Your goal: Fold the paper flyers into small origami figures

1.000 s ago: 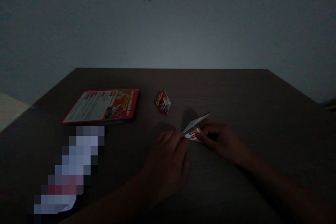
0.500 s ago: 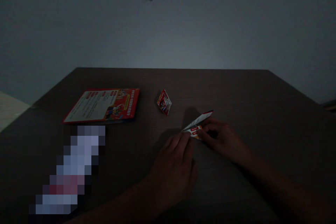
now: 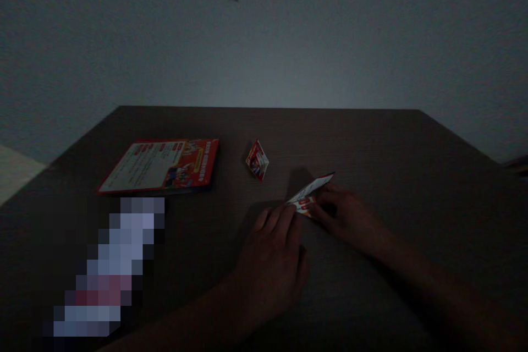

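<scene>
Between my hands is a folded printed sheet of paper (image 3: 304,206), white with red labels, one flap standing up at a slant. My right hand (image 3: 346,212) pinches its right side, thumb in front and fingers behind the raised flap. The fingers of my left hand (image 3: 274,247) are stretched out over the sheet's near left edge and rest on it; the thumb lies apart, low at the side. Farther back stands a small red and white folded paper piece (image 3: 258,160), touched by neither hand.
At the left lies a red and white printed stack of paper or booklet (image 3: 152,168). In front of it, a long pixelated object (image 3: 109,264) is blurred out. The dark wooden table (image 3: 355,132) reaches back to a grey wall (image 3: 330,38). The room is dim.
Almost nothing differs. Both hands keep the same places on the paper, and the whole view has shifted very slightly.
</scene>
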### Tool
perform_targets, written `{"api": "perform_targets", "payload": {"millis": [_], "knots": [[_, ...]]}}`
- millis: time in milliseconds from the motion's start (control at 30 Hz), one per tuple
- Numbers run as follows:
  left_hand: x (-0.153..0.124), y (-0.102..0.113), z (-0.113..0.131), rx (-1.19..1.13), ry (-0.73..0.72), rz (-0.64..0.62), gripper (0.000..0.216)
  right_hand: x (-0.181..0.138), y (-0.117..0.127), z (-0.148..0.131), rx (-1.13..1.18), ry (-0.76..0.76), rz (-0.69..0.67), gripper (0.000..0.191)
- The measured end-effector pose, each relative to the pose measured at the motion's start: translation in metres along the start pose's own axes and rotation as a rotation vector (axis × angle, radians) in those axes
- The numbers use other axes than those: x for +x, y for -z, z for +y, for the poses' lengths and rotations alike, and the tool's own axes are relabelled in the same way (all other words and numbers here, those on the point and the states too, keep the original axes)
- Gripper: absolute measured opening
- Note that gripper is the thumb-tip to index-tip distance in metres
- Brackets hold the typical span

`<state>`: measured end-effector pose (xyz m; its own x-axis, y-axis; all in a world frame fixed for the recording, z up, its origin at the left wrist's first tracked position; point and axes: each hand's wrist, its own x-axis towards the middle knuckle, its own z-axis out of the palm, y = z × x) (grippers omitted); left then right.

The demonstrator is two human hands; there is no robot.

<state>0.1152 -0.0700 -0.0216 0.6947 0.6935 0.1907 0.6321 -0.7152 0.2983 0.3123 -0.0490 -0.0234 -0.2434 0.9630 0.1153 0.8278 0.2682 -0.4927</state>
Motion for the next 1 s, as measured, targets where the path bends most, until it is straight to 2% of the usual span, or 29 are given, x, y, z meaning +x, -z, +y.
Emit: {"api": "perform_targets", "payload": {"millis": [300,1000], "knots": [[-0.0003,-0.0005,-0.0009,0.067,0.079,-0.006,0.048,0.0029,0.0027,-0.0037,0.01,-0.053,-0.032,0.021],[0.0032,-0.0001,-0.0024,0.054,0.085,-0.013,0.047,0.0074,0.0006,-0.0012,-0.032,-0.126,0.024,0.031]]}}
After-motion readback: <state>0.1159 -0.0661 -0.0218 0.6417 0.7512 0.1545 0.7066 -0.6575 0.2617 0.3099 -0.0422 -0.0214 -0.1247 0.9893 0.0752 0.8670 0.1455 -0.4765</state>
